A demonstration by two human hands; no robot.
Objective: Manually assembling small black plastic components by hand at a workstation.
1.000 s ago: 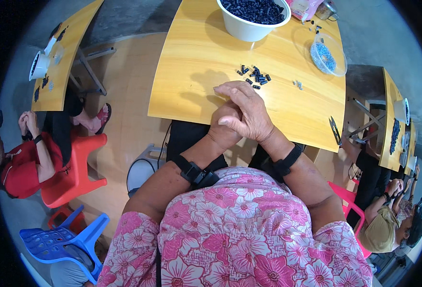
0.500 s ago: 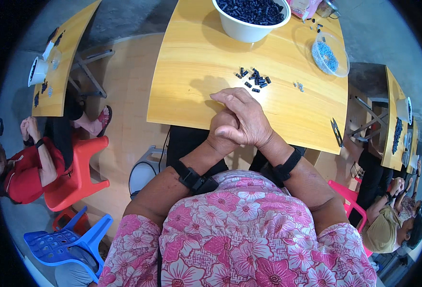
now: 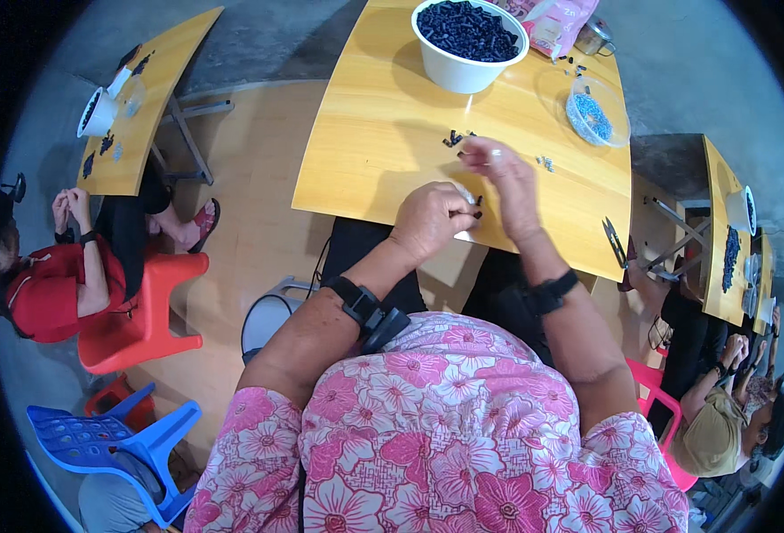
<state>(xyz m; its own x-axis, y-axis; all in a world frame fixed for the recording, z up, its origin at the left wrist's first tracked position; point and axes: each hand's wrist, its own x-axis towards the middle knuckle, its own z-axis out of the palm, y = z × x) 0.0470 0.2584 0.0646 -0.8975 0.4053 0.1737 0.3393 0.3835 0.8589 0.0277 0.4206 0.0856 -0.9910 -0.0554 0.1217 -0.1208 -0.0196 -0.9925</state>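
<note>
Over the near edge of the yellow wooden table, my left hand (image 3: 429, 218) is closed, with a small black tube-shaped piece (image 3: 478, 214) pinched at its thumb and fingertips. My right hand (image 3: 509, 182) hovers farther in, smeared by motion, fingers reaching over a small heap of loose black pieces (image 3: 452, 139). Most of that heap is hidden behind it, and whether its fingers hold a piece cannot be made out. To the right of this hand lies a little cluster of small clear-grey pieces (image 3: 545, 164).
A white bowl (image 3: 467, 78) full of black pieces stands at the table's far side. Right of it are a pink bag (image 3: 559, 27), a glass jar (image 3: 594, 37) and a clear tub (image 3: 620, 133) of blue bits. Black snips (image 3: 615, 242) lie at the right edge. People sit at side tables.
My hands, clasped together before, have come apart. The right has moved up over the black pieces, while the left now shows a black piece at its fingertips. The view has shifted slightly.
</note>
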